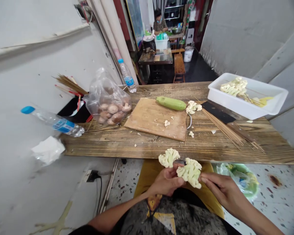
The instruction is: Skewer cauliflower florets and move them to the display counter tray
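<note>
My left hand point(168, 181) is closed around cauliflower, held over my lap in front of the table edge. One cauliflower floret point(191, 173) lies to the right of its fingers, another floret point(169, 157) above them. Between the two shows a dark, narrow thing point(180, 162) that I cannot make out. My right hand point(218, 186) is closed in a pinch at the right edge of the nearer floret; what its fingertips grip is hidden. On the table, thin wooden skewers point(222, 129) fan out beside a broad-bladed knife point(218, 111).
A cutting board point(156, 120) carries a green squash point(171, 103) and crumbs. Behind it lies more cauliflower point(193, 107). A white tub point(247, 102) with skewered pieces stands right; bagged mushrooms point(112, 111) and bottles point(61, 124) stand left. Another person point(159, 24) sits far back.
</note>
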`<state>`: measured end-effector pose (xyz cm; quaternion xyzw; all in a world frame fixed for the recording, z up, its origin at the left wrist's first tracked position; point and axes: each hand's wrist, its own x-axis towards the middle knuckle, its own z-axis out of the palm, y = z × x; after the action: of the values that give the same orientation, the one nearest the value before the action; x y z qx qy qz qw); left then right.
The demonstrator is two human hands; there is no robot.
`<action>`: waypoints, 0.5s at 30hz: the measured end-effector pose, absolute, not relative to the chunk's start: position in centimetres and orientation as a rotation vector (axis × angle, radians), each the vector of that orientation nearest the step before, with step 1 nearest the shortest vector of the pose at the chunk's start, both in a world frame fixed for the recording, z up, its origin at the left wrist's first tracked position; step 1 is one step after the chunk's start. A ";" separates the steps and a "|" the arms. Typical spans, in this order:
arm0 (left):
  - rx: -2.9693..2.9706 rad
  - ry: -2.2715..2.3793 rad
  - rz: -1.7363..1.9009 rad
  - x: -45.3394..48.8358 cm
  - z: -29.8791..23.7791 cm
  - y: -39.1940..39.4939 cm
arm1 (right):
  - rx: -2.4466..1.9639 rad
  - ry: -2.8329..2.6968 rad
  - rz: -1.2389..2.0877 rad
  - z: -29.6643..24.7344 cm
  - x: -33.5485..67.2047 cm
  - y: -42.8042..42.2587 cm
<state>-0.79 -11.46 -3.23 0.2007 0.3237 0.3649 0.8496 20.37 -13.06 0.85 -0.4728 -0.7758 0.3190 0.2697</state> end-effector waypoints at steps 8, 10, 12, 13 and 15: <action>0.339 0.966 0.861 0.0 -4.0 -12.6 | -1.228 -2.073 0.841 0.0 18.8 -14.1; 0.335 1.005 0.890 -0.1 -3.7 -12.8 | -1.225 -2.079 0.828 0.1 18.8 -14.3; 0.325 1.013 0.900 -0.3 -3.3 -13.0 | -1.199 -2.087 0.819 0.2 18.8 -14.4; 0.324 1.007 0.897 -0.4 -3.0 -13.0 | -1.182 -2.090 0.809 0.3 18.8 -14.5; 0.338 0.990 0.876 -0.6 -2.6 -13.1 | -1.154 -2.101 0.770 0.4 18.9 -14.8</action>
<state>-0.62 -13.06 -2.60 0.1560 0.4574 0.4049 0.7762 18.86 -14.75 0.36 -0.4361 -0.7944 0.2909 0.3069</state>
